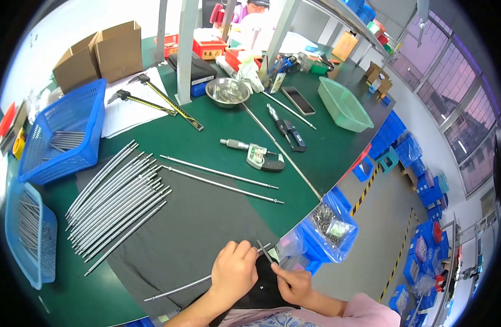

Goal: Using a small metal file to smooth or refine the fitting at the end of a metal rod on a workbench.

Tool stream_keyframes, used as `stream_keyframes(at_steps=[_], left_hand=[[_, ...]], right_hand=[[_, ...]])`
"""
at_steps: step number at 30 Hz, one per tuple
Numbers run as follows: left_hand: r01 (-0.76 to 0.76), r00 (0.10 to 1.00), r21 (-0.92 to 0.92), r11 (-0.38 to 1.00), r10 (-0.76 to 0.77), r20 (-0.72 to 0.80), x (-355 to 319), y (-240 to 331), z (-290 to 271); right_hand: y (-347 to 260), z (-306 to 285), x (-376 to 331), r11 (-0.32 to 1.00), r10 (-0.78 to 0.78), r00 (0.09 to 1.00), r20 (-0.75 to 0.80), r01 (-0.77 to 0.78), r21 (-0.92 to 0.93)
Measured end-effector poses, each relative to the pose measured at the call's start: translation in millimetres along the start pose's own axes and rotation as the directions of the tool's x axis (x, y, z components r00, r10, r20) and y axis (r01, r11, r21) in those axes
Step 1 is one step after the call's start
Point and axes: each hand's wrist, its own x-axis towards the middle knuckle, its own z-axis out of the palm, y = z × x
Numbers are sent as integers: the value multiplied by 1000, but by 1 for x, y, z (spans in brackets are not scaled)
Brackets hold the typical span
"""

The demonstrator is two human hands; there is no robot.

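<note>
- Nearest my lens, at five o'clock, soft pale pink cloth: one sleeve (373,312).
- Just left of six, I've got the left hand (234,272) curled firmly into a fist around one slender, shiny metal rod (179,289); its long end points out toward seven.
- Between five and six, the right hand (295,284) pinches one slim grey bar (265,253) between thumb and fingers. It crosses by the rod's near tip; contact I can't tell.
- Beneath, toward half past seven, smooth dark grey cloth (190,234) over a flat green tabletop (316,163).
- Out at half past eight, a fan of stepped, silvery rods (119,204), overlapping too much for my exact count; two loose rods (220,172) lie nearer the centre.
- Perforated plastic at nine to ten: one deep blue basket (92,136); around eight, one paler blue basket (49,240). Both hold rods.
- Ten o'clock: two calipers (148,102) across white paper.
- Between twelve and two: one round steel bowl (226,103), one flat phone (298,101), two C-framed micrometers (257,156), one ribbed green tray (345,109).
- Four o'clock: clear plastic bag, small dark metal pieces (326,220) inside.
</note>
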Motion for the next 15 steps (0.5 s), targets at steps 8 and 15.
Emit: stream_keyframes(at_steps=[8,15], left_hand=[[28,997,50,998,-31,66,-1,-1,3],[44,998,50,998,-46,36,5,-4,7]], right_hand=[[-3,-1,10,999,-11,1000,26,12,-29],[2,6,28,995,-78,997,4,79,-68]])
